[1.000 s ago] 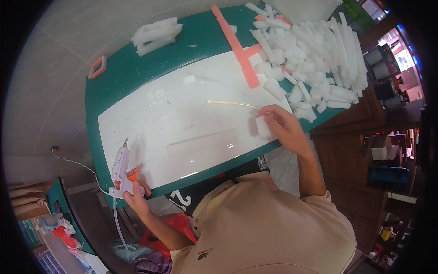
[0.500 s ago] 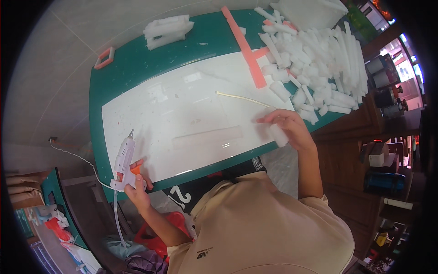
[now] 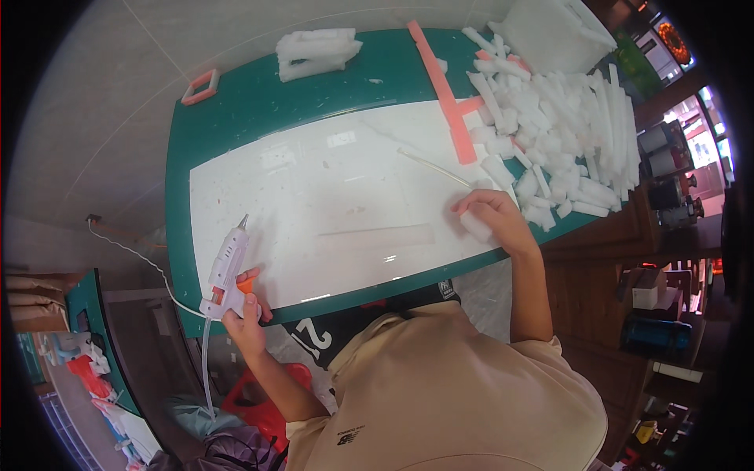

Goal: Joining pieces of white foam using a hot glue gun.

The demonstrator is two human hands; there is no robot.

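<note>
My left hand (image 3: 249, 320) is wrapped round the handle of a pale lilac hot glue gun (image 3: 227, 264) with an orange trigger. Its metal nozzle points up and away over the left end of a white board (image 3: 290, 188), and a clear glue stick hangs from its back end. On the board's right side, my right hand (image 3: 500, 222) grips a small white foam block (image 3: 476, 227) between thumb and fingers. A long, thin white foam strip (image 3: 377, 235) lies between the hands. Close beyond my right hand rests a thin yellowish stick (image 3: 436, 167).
White foam offcuts (image 3: 550, 125) are heaped at the right of the green table (image 3: 243, 118), below a big white block (image 3: 558, 35). A pink T-shaped strip (image 3: 448, 98) lies beside them. Farther left are stacked foam pieces (image 3: 314, 55) and a pink frame (image 3: 201, 87). A white cord (image 3: 149, 255) trails left.
The whole view has shifted a little. My right hand's fingers, spread before, are now curled more closely round the foam block. The glue gun stays in my left hand.
</note>
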